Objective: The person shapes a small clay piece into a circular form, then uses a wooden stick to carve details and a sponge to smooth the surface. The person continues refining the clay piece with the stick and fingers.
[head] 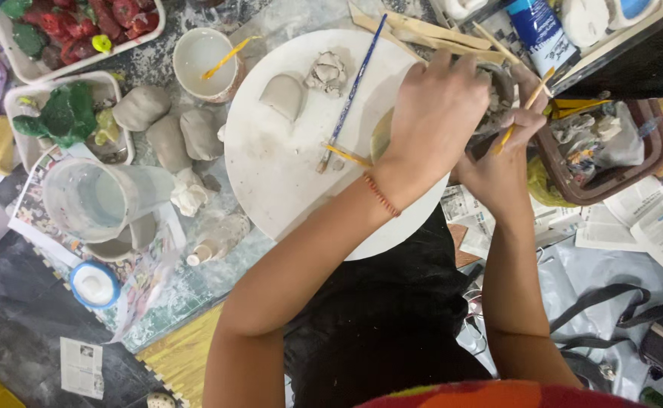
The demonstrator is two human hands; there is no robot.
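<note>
A small dark clay-smeared bowl (498,94) sits at the round white board's (271,166) right edge, cupped by the left hand (433,113), grip closed around it. The right hand (509,147) pinches a thin yellow wooden stick (526,107), apparently working inside. A blue-handled paintbrush (350,94) lies on the board.

Soft clay, wood sticks and paper on a messy table

The round board (271,174) looks white, matt and smooth. The clay lumps (167,128) are grey, dull and a bit bumpy. The flat sticks (430,34) look like pale bare wood. The jug (94,200) is clear, shiny plastic. The paint tube (541,30) is glossy blue. The newspaper (649,219) is thin matt paper. The painted pieces (82,26) shine red and green. The brush (353,92) has a smooth blue handle.
</note>
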